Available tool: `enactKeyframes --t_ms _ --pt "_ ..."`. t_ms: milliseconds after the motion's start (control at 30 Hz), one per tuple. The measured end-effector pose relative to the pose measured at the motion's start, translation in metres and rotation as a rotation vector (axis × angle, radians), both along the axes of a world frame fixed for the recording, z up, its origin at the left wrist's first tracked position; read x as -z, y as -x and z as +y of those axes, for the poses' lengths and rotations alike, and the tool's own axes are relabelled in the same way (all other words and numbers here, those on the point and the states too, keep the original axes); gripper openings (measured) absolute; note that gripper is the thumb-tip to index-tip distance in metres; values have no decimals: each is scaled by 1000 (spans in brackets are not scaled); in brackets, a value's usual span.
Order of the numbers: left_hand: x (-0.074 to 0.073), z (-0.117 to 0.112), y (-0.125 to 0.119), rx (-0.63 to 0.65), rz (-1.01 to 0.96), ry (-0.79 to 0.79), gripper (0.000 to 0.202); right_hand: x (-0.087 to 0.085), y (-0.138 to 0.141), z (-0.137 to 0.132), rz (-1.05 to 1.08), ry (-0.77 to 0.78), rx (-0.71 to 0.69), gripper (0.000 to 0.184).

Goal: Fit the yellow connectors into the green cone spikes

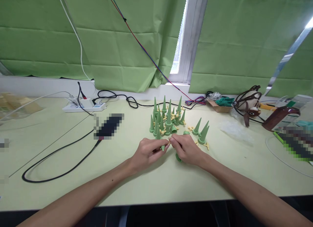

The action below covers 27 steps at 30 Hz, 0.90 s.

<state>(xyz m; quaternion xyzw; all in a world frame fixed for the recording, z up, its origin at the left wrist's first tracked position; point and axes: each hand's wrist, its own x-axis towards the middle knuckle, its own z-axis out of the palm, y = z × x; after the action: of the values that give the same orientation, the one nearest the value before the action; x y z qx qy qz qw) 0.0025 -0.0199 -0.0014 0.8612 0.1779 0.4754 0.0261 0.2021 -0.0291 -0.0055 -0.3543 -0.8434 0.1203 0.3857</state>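
Note:
My left hand point(149, 152) is closed in a pinch on a green plastic cone point(162, 145), its tip pointing down toward me. My right hand point(187, 149) is closed beside it, fingertips meeting the left hand's at the cone; a green piece point(178, 158) pokes out under its palm. Just beyond the hands stands a cluster of several upright green cones point(166, 117). A smaller group of green cones point(201, 132) stands to the right, with small yellow clips point(190, 127) scattered among them on the pale table point(156, 184).
A white power strip point(84, 105) and looping black cables point(58, 165) lie at the left. A cardboard tray point(218, 105), a brown strap bundle point(248, 104), clear plastic wrap point(236, 129) and a brown bottle point(281, 117) sit at the right. Green curtains point(97, 41) hang behind.

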Motion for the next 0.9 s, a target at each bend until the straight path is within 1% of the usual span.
enactKeyframes --t_ms 167,367,467,567,667,733,800,900 --pt "0 0 0 -12 23 10 10 -1 1 1 -17 26 5 34" --pt "0 1 -1 -22 18 -27 10 -2 1 0 -35 42 48 35" --pt "-1 1 -1 -24 23 -37 12 -2 3 0 -18 53 69 37" --pt "-2 1 -1 -48 5 -35 10 -2 4 0 33 54 99 39" --pt "-1 0 -1 -80 0 17 6 -4 5 0 117 21 154 40" --pt "0 0 -1 -102 11 79 5 -6 5 -2 170 -13 165 39" --pt "1 0 -2 -127 36 153 6 -8 5 -4 208 -52 142 35" --pt "3 1 -2 -165 76 264 17 -10 6 -8 234 -80 83 24"
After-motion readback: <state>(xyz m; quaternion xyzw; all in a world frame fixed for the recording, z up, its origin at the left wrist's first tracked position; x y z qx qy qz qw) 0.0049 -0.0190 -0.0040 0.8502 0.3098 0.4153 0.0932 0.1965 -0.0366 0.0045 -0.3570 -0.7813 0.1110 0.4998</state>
